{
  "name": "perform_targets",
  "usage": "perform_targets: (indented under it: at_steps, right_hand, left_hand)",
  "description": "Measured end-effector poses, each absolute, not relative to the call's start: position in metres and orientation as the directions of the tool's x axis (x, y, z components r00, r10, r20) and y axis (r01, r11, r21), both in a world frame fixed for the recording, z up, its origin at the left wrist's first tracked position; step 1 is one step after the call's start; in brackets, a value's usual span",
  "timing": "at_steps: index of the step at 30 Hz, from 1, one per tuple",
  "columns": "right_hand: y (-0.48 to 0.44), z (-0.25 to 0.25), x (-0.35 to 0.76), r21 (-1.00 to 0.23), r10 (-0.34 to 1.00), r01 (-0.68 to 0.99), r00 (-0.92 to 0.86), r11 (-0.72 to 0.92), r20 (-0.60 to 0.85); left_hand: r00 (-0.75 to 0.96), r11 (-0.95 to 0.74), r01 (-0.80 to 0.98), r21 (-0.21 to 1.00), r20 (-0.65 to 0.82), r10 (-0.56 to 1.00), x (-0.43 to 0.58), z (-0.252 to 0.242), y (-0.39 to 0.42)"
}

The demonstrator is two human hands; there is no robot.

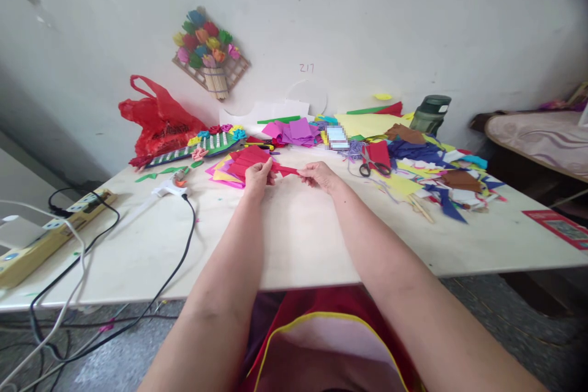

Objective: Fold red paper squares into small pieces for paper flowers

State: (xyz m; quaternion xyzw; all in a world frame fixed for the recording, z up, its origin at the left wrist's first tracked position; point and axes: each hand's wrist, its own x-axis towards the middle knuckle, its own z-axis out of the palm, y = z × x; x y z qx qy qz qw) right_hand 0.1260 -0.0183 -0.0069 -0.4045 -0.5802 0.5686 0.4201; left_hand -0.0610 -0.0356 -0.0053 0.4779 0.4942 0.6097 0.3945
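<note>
The light is soft, the edges stretched and blurred.

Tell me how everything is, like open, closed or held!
Thin red strip: pinched between left hand and right hand.
Black-handled metal scissors: lying down, seemingly part-open.
Dark green see-through bottle: standing, lid on.
Long beige power strip: black plug in.
White plastic glue gun: set down, cord attached.
Red plastic bag: crumpled.

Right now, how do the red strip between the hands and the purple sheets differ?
The red strip is held by the left hand and right hand; the purple sheets lie untouched. The red strip looks narrow; the purple sheets are broader and piled. Both look thin and brightly coloured.
</note>
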Motion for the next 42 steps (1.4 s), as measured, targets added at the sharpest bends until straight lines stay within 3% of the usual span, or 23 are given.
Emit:
perform_targets:
  at_steps: [5,8,13,16,19,24,27,33,42]
  right_hand:
    - [-0.014,-0.007,0.129,-0.991,0.997,-0.133,-0.078,-0.004,0.007]
    - [-0.010,-0.007,0.130,-0.994,0.998,-0.111,0.053,-0.017,-0.023]
    - [0.000,-0.012,0.135,-0.971,0.960,0.239,0.271,0.003,0.069]
    - [0.005,-0.013,0.142,-0.855,0.934,0.517,0.321,-0.034,0.157]
    - [0.006,-0.013,0.146,-0.737,0.909,0.668,0.363,-0.102,0.203]
    - [0.001,-0.015,0.146,-0.595,0.900,0.790,0.357,-0.148,0.249]
    - [-0.002,-0.016,0.144,-0.569,0.889,0.807,0.367,-0.158,0.274]
    - [-0.008,-0.013,0.137,-0.548,0.858,0.835,0.318,-0.052,0.404]
    - [-0.012,-0.011,0.125,-0.416,0.898,0.909,0.155,0.035,0.412]
  left_hand:
    - [-0.402,-0.221,-0.012,0.975,0.198,0.894,-0.065,-0.001,-0.035]
    - [-0.496,-0.212,0.033,0.977,0.200,0.845,-0.068,-0.003,-0.032]
    - [-0.635,-0.133,0.219,0.967,0.244,0.733,-0.079,-0.009,-0.027]
    - [-0.712,-0.007,0.382,0.924,0.299,0.635,-0.085,-0.007,-0.029]
    - [-0.748,0.114,0.474,0.873,0.330,0.575,-0.086,-0.003,-0.033]
    - [-0.587,0.140,0.680,0.720,0.420,0.692,-0.079,-0.003,-0.038]
    - [-0.496,0.129,0.737,0.663,0.401,0.770,-0.076,-0.006,-0.037]
    - [-0.478,0.191,0.748,0.635,0.317,0.820,-0.076,-0.010,-0.034]
    - [-0.550,0.259,0.681,0.685,0.244,0.799,-0.080,-0.014,-0.032]
